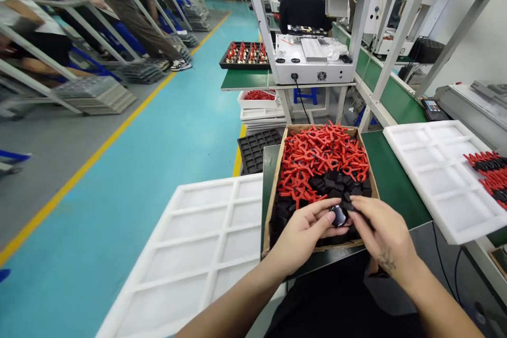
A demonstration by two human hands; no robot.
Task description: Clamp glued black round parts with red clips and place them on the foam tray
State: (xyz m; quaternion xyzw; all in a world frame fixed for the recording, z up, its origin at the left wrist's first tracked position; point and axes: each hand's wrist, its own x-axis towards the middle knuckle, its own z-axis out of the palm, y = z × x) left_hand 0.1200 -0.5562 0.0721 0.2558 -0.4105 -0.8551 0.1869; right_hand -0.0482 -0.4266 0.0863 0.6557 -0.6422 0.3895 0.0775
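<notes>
— What carries it all?
— A green-topped bench [390, 179], its surface running away to the right.
— And what lies directly on it?
— A shallow cardboard box [278, 169] sits at the near edge. Just to its right, a white compartment tray [438, 174] rests at an angle. Farther back, a dark handheld device [432, 109] lies near the bench's far side.

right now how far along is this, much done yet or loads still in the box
Done: a few red-and-black pieces lie on the right white tray. In hand: left hand and right hand together hold one small black part over the cardboard box. Left: the box holds heaps of red clips and black parts; the left tray shows bare cells.
</notes>
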